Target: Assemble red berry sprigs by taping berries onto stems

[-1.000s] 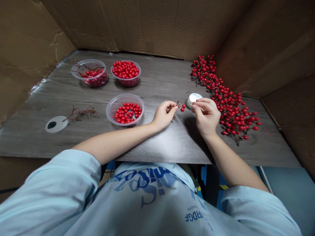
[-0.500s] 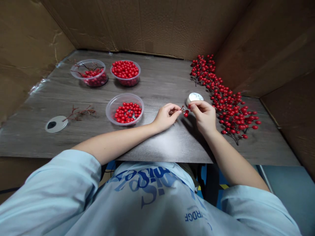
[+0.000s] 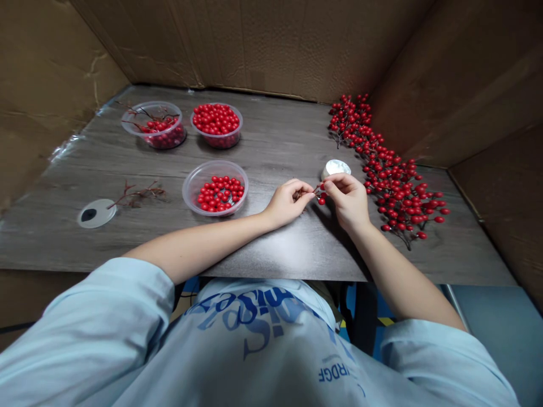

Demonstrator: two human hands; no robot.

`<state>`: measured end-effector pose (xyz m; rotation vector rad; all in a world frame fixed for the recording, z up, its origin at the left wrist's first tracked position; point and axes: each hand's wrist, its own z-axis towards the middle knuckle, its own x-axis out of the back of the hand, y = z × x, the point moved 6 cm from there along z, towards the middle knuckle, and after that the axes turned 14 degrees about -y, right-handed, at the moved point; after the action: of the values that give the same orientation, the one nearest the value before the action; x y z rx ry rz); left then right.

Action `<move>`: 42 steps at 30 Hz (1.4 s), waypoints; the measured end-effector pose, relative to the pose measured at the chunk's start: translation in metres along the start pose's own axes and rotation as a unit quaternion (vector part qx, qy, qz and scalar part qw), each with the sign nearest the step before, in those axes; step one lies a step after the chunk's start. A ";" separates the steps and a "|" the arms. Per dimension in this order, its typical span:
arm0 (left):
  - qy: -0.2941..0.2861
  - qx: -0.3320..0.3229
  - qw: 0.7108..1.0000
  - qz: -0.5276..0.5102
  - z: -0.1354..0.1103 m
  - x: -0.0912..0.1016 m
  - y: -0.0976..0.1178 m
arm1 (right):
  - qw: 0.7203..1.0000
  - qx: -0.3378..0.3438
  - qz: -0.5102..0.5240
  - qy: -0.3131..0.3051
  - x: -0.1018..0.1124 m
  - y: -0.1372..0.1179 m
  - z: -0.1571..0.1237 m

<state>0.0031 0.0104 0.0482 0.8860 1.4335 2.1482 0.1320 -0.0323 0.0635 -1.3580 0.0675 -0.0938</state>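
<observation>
My left hand (image 3: 288, 202) and my right hand (image 3: 347, 200) meet above the dark wood-grain table (image 3: 271, 141). Between them is a small red berry sprig (image 3: 321, 195) with a thin brown stem. My left fingers pinch the stem end, and my right fingertips close on the sprig at its berries, partly hiding them. Just beyond my right hand sits a small white round container (image 3: 335, 167). A long artificial red berry branch (image 3: 388, 169) lies to the right of my right hand, not touching it.
Near my left hand, a clear plastic bowl (image 3: 215, 162) holds loose red berries. Two more clear bowls stand at the back: one of berries (image 3: 216, 105), one of berries and twigs (image 3: 151, 103). Bare brown twigs (image 3: 138, 195) and a white disc (image 3: 97, 213) lie left. Cardboard walls (image 3: 254, 45) surround the table.
My hands have drawn closer together, and my right fingertips have moved left onto the sprig. The sprig has shifted right of its earlier place and now sits between both hands.
</observation>
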 end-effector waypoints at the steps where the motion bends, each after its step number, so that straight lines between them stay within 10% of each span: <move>1: 0.001 -0.001 1.000 0.001 0.000 0.000 0.000 | 1.000 0.000 -0.004 -0.002 0.000 0.000 0.000; 42: 0.002 0.020 1.000 0.000 0.000 -0.001 -0.011 | 0.999 -0.019 -0.039 -0.009 -0.008 0.002 -0.003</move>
<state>0.0035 0.0137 0.0379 0.8981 1.4829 2.1292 0.1235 -0.0341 0.0610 -1.3996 0.0000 -0.1465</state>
